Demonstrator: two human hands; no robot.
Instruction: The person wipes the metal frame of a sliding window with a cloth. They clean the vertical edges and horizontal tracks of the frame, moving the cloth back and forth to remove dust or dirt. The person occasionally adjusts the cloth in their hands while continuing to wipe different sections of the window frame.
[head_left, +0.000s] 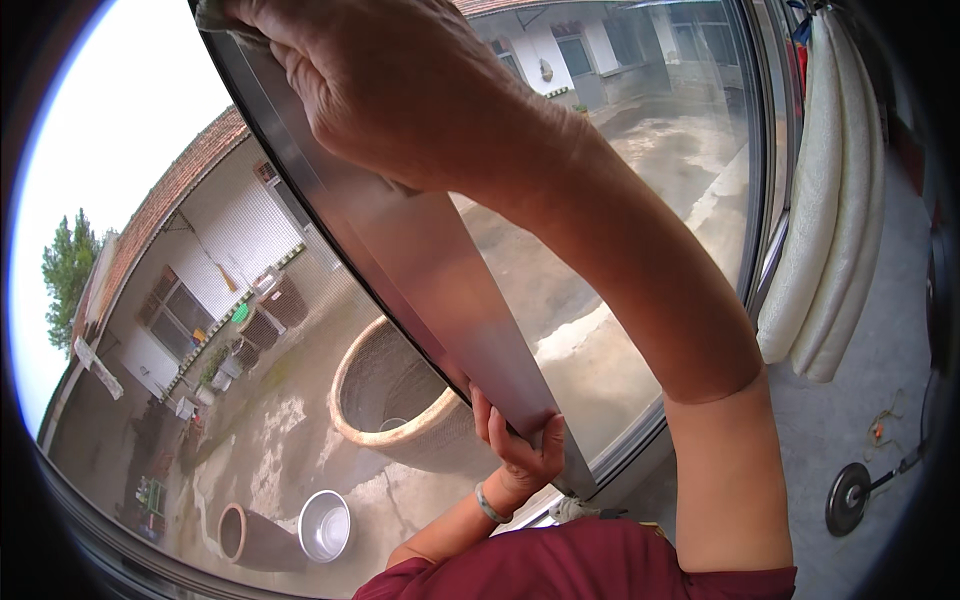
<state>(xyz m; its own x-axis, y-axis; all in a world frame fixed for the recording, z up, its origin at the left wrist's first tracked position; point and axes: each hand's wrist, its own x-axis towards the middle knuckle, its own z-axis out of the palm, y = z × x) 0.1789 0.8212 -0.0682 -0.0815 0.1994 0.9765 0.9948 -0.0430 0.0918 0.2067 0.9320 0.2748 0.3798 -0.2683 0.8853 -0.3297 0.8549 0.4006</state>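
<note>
A dark metal window frame post (pixel 430 265) slants across the middle of the view. High on it, at the upper left, my right hand (pixel 370 80) is closed around a greyish-green cloth (pixel 228 24) pressed to the frame; only a corner of the cloth shows. The right forearm reaches up across the glass pane (pixel 610 230). Lower down, my left hand (pixel 518 448) grips the post's lower part, fingers on its left edge and thumb on its right. A bracelet (pixel 490 503) circles that wrist.
Beyond the window is a courtyard with a large round clay vat (pixel 385 437), a smaller pot (pixel 262 540) and a metal basin (pixel 325 526). White curtains (pixel 825 200) hang at the right. A black disc on a rod (pixel 848 500) rests on the floor. Something pale and crumpled (pixel 572 509) lies by the sill.
</note>
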